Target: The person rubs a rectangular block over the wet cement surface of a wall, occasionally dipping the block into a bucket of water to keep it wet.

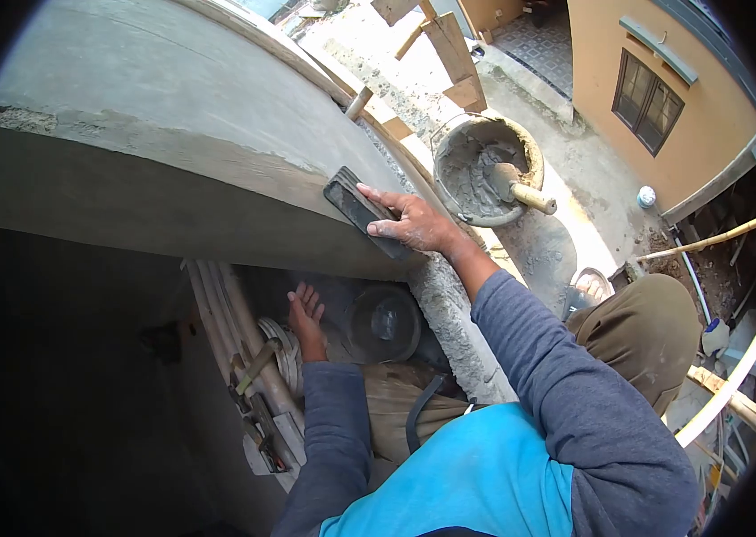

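My right hand (418,224) grips a dark rectangular plastering float (356,201), its face against the end of the grey plastered wall edge (262,174). Below the wall, in shade, my left hand (307,318) holds nothing, its fingers stretched out and palm turned up. A round dark bucket (384,322) stands beside that hand, with something pale and shiny inside. To the right of the float, a bucket (532,148) contains wet grey mortar. A trowel (530,192) with a wooden handle lies across its rim.
Long poles (239,309) and a coil of pale cable (287,353) lie to the left of my left hand. A rough concrete edge (454,336) runs beneath my right arm. My foot (593,285) rests near the mortar bucket. An orange house wall (606,54) stands beyond, far below.
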A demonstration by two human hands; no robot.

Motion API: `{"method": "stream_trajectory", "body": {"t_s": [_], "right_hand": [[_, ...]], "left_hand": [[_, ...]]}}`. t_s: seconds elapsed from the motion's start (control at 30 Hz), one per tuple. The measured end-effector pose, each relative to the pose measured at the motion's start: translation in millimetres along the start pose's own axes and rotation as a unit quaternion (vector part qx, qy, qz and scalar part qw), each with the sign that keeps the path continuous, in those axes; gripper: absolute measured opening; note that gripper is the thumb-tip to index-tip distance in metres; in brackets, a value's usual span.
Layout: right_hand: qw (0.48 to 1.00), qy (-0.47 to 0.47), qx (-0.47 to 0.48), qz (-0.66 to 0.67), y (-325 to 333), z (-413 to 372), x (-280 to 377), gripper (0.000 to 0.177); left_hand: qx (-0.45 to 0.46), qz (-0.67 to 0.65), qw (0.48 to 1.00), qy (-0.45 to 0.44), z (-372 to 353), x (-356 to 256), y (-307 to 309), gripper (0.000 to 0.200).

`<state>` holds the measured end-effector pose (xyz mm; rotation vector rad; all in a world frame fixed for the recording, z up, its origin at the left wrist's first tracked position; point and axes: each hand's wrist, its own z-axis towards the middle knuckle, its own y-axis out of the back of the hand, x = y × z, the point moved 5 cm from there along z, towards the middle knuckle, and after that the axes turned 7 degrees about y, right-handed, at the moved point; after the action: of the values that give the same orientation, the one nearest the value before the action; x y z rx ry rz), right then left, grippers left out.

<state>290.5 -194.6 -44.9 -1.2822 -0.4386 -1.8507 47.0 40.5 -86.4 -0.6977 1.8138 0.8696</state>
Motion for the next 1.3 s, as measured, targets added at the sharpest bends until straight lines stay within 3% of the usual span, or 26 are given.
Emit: {"method": "stream_trajectory", "body": {"t_s": [0.03, 0.1, 0.23, 0.33, 0.43, 0.5, 0.6, 0.73, 0.8, 0.9, 0.97, 1.0, 1.03, 1.17, 1.23, 1.3], "right_hand": [[1.000, -0.007, 0.028, 0.002, -1.1, 8.2, 30.5, 0.073], [0.995, 0.086, 0.054, 0.026, -10.9, 41.2, 78.8, 0.072], [0.960, 0.269, 0.048, -0.056, -25.6, 101.1, 182.3, 0.072], [0.940, 0.329, 0.030, -0.089, -25.5, 106.8, 197.1, 0.072], [0.963, 0.251, 0.044, -0.083, -16.7, 83.0, 134.3, 0.077], [0.989, 0.128, 0.031, -0.075, -5.3, 52.0, 83.6, 0.078], [0.994, 0.094, 0.050, -0.020, 1.3, 37.7, 42.4, 0.078], [0.991, 0.127, 0.017, -0.040, -7.0, 65.1, 93.8, 0.077], [0.980, 0.189, 0.036, -0.041, -10.9, 81.3, 130.4, 0.075], [0.986, 0.153, 0.039, -0.049, -12.4, 80.7, 115.5, 0.074], [0.994, 0.059, 0.020, -0.093, -3.3, 61.9, 63.0, 0.074], [0.998, -0.052, 0.026, -0.034, 0.2, 46.6, 34.3, 0.074], [0.990, -0.076, -0.013, -0.116, 4.7, 36.5, 1.2, 0.072], [0.999, 0.010, 0.005, 0.030, -3.9, 28.7, 35.7, 0.069], [0.992, 0.120, 0.024, 0.025, -13.5, 57.3, 86.5, 0.069], [0.979, 0.204, 0.008, -0.016, -24.3, 91.6, 136.0, 0.069]], "left_hand": [[-0.003, -0.001, 1.000, 0.004, -3.6, 0.1, -0.4, 0.083], [0.014, -0.005, 1.000, -0.018, -6.5, -7.9, -8.7, 0.082], [0.025, 0.040, 0.998, -0.031, -3.2, -7.1, -9.4, 0.081], [0.011, 0.039, 0.999, -0.023, -2.1, -2.3, -0.2, 0.080], [0.000, 0.019, 1.000, -0.024, -2.1, -0.8, 10.1, 0.080], [0.012, 0.024, 0.999, -0.023, -2.0, 3.0, 12.6, 0.081], [0.007, 0.026, 1.000, -0.011, 0.5, 7.4, 15.9, 0.082], [0.008, 0.020, 1.000, -0.012, -2.6, 6.0, 11.7, 0.082], [0.006, 0.029, 0.999, -0.015, 0.4, 4.4, 5.7, 0.082], [0.003, 0.033, 0.999, -0.007, 1.2, 5.5, 3.8, 0.082], [0.003, 0.035, 0.999, -0.010, -0.2, 5.9, 5.4, 0.083], [0.007, 0.040, 0.999, -0.010, -1.2, 5.8, 6.6, 0.083], [0.008, 0.044, 0.999, -0.016, 1.0, 5.1, 7.2, 0.083], [0.005, 0.026, 1.000, -0.006, 0.7, 6.7, 4.8, 0.085], [0.002, 0.013, 1.000, -0.017, -5.4, -9.2, 0.2, 0.086], [0.004, -0.083, 0.996, -0.046, -13.3, -41.0, -13.4, 0.086]]}}
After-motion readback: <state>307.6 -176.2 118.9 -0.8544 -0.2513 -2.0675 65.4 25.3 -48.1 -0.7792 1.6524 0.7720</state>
